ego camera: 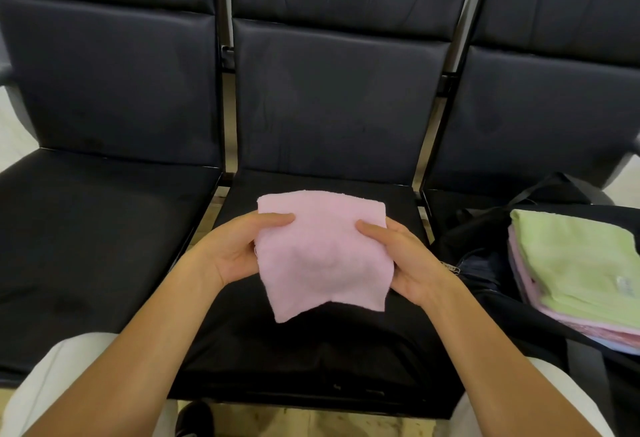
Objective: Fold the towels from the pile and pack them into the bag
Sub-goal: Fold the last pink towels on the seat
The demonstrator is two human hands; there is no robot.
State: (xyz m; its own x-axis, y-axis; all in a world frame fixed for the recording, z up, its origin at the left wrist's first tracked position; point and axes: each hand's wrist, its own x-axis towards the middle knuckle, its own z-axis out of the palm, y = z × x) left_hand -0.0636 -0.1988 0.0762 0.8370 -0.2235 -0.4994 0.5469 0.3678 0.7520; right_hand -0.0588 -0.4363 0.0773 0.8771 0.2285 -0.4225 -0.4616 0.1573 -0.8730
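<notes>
A folded pink towel [320, 253] hangs above the middle black seat [311, 350], held by both hands. My left hand [235, 249] grips its left edge with the thumb on top. Its right edge is pinched the same way by my right hand [401, 260]. The towel's lower corners droop. On the right seat lies an open black bag [485, 253] holding a stack of folded towels [575, 263], a light green one on top with pink and pale blue ones under it.
Three dark padded seats stand in a row with metal posts between them; the left seat [97, 246] holds nothing. A bag strap [540, 187] lies behind the stack. A dark shoe [194, 419] and pale floor show below the seat edge.
</notes>
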